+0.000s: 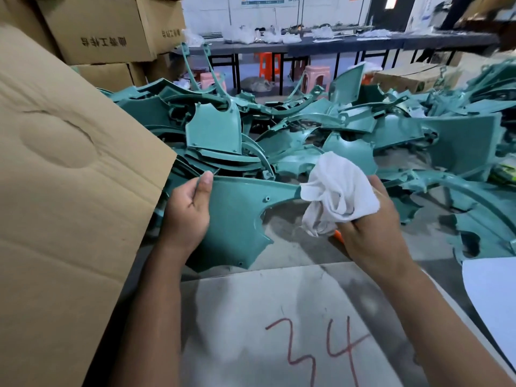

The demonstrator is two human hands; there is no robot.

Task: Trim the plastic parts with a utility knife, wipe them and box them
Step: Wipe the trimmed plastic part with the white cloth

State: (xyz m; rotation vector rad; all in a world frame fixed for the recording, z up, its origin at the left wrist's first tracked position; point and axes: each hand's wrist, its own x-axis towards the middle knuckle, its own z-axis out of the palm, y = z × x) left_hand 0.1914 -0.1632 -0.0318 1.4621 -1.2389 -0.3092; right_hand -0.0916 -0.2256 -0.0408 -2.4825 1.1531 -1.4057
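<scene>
— Left hand (186, 209) grips the teal panel (236, 219) by its nine o'clock edge, just beside the carton flap (69, 177).

— Right hand (371, 233) is bunched round the white rag (335, 188) at the panel's three o'clock tip. I'd say brace firmly and wipe along the narrow tip.

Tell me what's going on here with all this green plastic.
A person is cleaning moulded teal plastic parts. The left hand grips one teal panel by its edge, while the right hand holds a bunched white cloth against the panel's far tip. A small orange thing peeks out under the right hand; what it is cannot be told. A heap of similar parts lies beyond, and a cardboard flap stands open at the left.
</scene>
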